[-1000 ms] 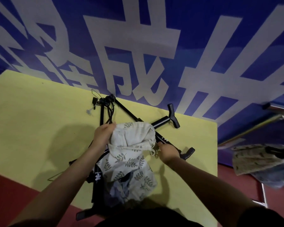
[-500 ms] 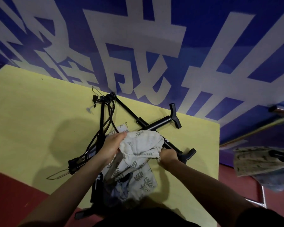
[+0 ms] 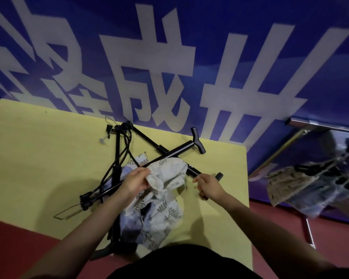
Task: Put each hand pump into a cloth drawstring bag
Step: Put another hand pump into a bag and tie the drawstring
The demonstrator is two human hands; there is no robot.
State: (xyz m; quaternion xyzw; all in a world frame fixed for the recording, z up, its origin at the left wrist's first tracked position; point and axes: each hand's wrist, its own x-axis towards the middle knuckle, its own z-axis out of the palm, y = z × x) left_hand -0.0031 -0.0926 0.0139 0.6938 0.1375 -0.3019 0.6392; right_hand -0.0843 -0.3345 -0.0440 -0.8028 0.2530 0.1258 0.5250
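Left hand point(image 3: 136, 181) is pinching the cloth bag point(image 3: 165, 178) mouth; right hand point(image 3: 209, 185) is gripping a pump point(image 3: 177, 151) shaft. Bagging step; next likely needs mouth held wide.

A yellow counter point(image 3: 38, 158) stands against a blue banner, bearing several black hand pumps point(image 3: 179, 151) crossed over one another with their hoses, and a heap of leaf-print cloth drawstring bags point(image 3: 161, 210) near its front edge.
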